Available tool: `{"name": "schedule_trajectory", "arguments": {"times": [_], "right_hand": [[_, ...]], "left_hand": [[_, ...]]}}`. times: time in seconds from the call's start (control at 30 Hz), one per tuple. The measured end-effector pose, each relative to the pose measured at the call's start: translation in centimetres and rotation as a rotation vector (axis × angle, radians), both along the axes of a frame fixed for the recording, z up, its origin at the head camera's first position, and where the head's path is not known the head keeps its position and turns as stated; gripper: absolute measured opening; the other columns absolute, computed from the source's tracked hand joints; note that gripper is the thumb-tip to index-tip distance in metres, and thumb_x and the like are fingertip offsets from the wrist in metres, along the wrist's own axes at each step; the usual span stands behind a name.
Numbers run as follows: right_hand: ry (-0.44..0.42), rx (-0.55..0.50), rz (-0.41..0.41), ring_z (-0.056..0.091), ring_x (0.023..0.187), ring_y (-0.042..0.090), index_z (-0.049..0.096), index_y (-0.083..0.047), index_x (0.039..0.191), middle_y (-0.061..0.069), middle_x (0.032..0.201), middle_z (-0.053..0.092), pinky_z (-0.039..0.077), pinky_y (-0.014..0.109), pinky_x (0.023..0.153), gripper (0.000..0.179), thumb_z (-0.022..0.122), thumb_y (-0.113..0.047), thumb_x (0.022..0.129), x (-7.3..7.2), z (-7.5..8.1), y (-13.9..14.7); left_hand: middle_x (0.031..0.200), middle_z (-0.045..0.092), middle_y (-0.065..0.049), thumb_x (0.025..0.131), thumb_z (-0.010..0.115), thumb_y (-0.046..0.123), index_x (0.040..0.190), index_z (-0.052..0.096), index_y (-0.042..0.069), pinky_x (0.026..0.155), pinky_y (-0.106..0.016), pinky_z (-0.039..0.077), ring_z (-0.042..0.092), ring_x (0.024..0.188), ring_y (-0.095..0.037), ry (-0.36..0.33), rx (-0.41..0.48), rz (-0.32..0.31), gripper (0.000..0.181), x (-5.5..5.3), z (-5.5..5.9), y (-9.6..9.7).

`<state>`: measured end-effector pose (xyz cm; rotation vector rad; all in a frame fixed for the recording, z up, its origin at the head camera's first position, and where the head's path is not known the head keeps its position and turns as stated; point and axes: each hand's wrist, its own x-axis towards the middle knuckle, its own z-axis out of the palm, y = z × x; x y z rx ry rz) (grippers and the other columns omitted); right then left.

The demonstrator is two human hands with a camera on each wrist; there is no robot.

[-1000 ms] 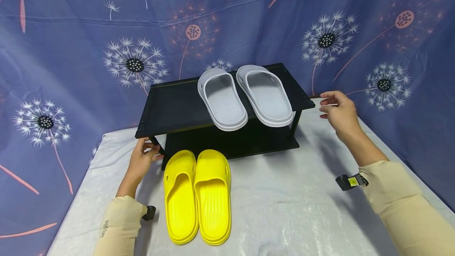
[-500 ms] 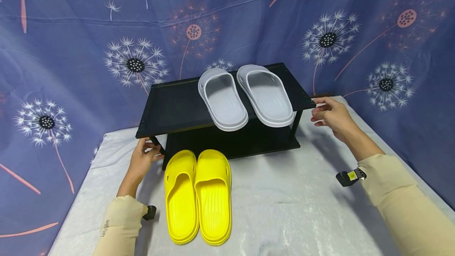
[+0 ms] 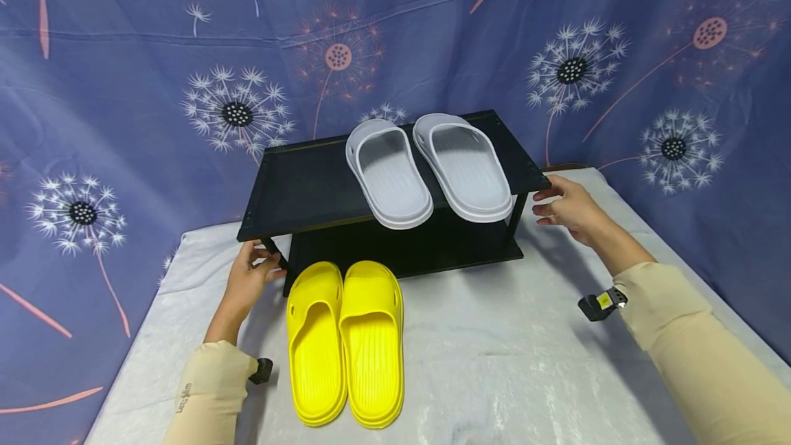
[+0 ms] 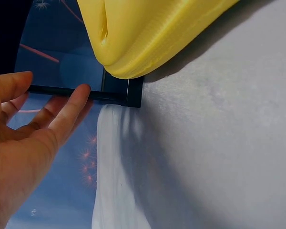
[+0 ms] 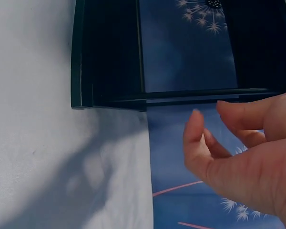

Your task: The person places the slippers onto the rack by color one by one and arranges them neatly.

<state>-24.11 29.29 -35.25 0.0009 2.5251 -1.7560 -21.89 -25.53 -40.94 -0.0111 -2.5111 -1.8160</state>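
Note:
A two-tier black shoe rack [image 3: 309, 177] stands at the back. Two grey slippers [image 3: 395, 177] lie on the right part of its top shelf, toes toward the back. Under the shelf's left end, my left hand [image 3: 247, 277] holds the rack's side post [image 4: 105, 97], thumb across it and fingers curled near it. On the other side, my right hand [image 3: 571, 210] is by the right end with loosely bent fingers; nothing lies between thumb and forefinger [image 5: 243, 157]. A pair of yellow slippers [image 3: 373, 356] sits side by side in front of the rack's left half.
A pale cloth [image 3: 494, 342] covers the table. Behind it hangs a blue curtain [image 3: 420, 33] with dandelion prints, close to the rack's back. The lower shelf [image 3: 451, 246] sits low, close to the cloth.
My right hand has come in leftward and slightly down to the rack's right end. My left hand has stayed at the left post. The slippers and the rack look unmoved.

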Motion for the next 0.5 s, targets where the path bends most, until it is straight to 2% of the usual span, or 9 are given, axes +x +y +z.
{"name": "schedule_trajectory", "arguments": {"times": [0.17, 0.27, 0.5], "right_hand": [[-0.047, 0.01, 0.056, 0.061, 0.074, 0.009, 0.027, 0.007, 0.141, 0.026, 0.125, 0.037, 0.061, 0.029, 0.066, 0.064, 0.054, 0.017, 0.084, -0.3, -0.5, -0.2], [-0.068, 0.007, 0.079, 0.064, 0.074, 0.012, 0.028, 0.009, 0.138, 0.027, 0.128, 0.036, 0.06, 0.028, 0.064, 0.059, 0.055, 0.016, 0.085, -0.5, -0.7, -0.3], [-0.075, -0.034, 0.097, 0.063, 0.072, 0.01, 0.03, 0.013, 0.131, 0.028, 0.128, 0.034, 0.06, 0.026, 0.062, 0.048, 0.053, 0.013, 0.089, -0.7, -0.9, -0.7]], "left_hand": [[0.114, 0.043, -0.019, 0.099, 0.052, 0.01, 0.134, 0.035, 0.01, 0.087, -0.046, 0.056, 0.057, 0.101, -0.037, 0.002, -0.011, 0.003, 0.039, 0.3, 0.2, 0.1], [0.114, 0.043, -0.018, 0.099, 0.052, 0.01, 0.131, 0.036, 0.01, 0.088, -0.047, 0.056, 0.057, 0.103, -0.038, -0.008, 0.0, 0.005, 0.036, 0.2, 0.2, 0.1], [0.111, 0.042, -0.021, 0.098, 0.05, 0.003, 0.129, 0.036, 0.004, 0.092, -0.054, 0.052, 0.055, 0.104, -0.043, -0.035, 0.018, -0.002, 0.034, 1.6, 2.7, 1.4]]}}
